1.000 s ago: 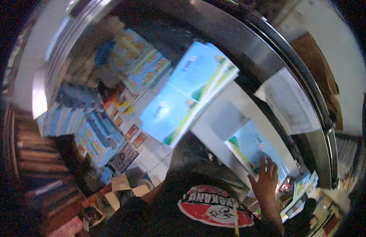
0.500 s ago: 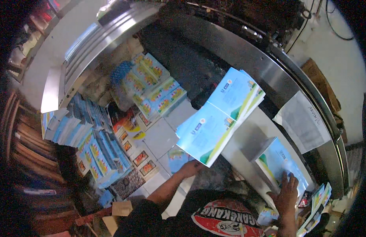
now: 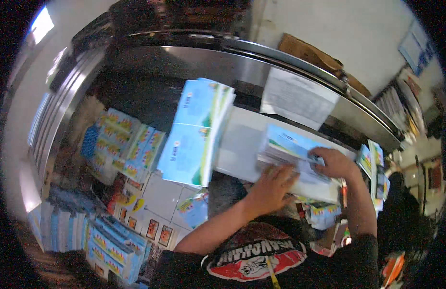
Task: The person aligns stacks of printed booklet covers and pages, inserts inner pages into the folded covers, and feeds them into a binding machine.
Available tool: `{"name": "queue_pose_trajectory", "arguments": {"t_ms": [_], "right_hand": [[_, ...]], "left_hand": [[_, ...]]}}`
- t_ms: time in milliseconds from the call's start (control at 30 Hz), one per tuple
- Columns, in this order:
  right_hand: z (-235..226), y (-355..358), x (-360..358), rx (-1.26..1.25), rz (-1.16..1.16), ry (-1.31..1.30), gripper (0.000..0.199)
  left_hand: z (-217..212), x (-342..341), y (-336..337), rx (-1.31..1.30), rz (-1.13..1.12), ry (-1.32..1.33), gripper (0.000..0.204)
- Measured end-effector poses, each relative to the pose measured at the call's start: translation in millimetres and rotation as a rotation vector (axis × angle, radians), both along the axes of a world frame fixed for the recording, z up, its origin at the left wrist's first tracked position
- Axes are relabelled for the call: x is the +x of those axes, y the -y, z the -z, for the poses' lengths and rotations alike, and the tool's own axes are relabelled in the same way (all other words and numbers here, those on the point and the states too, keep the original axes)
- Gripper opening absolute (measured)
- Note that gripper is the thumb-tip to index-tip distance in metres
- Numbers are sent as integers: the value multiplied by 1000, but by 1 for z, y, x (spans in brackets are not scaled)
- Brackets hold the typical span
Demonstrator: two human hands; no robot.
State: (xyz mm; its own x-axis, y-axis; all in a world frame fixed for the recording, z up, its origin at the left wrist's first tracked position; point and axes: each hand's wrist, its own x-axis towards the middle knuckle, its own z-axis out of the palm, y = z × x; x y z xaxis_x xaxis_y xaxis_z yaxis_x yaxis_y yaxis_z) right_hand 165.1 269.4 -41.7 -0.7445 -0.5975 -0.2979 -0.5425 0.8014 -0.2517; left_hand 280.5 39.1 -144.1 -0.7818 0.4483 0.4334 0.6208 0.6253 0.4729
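A stack of light blue printed booklets lies on a white board in front of me. Against its near side rests my left hand, fingers stretched out along the edges. At the stack's right end, my right hand has its fingers curled round the edge of a booklet; a pale page shows between the two hands. Further left, a taller pile of blue and green printed sheets overhangs the board's left end, with no hand on it.
Bundles of booklets sit on the left beyond a tiled floor, and more stacks stand at the lower left. A metal rail runs behind the board, with a paper sheet on it. Upright booklets stand at the right.
My left hand has left the near edge of the left pile and moved right to the booklet stack. The right hand's fingers have curled at that stack's edge. The view has swung right.
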Motion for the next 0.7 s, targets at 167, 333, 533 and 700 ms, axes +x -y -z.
{"name": "queue_pose_trajectory", "arguments": {"t_ms": [167, 333, 533, 700], "right_hand": [[-33, -11, -56, 49, 108, -317, 34], [-25, -27, -120, 54, -55, -302, 43], [-20, -35, -125, -142, -72, -227, 38], [-31, -34, -113, -164, -86, -176, 39]], "left_hand": [[21, -27, -29, -249, -114, -12, 68], [23, -31, -36, -320, -171, -2, 67], [27, -28, -39, -242, -223, -32, 63], [23, -23, -40, -265, -236, -26, 56]]}}
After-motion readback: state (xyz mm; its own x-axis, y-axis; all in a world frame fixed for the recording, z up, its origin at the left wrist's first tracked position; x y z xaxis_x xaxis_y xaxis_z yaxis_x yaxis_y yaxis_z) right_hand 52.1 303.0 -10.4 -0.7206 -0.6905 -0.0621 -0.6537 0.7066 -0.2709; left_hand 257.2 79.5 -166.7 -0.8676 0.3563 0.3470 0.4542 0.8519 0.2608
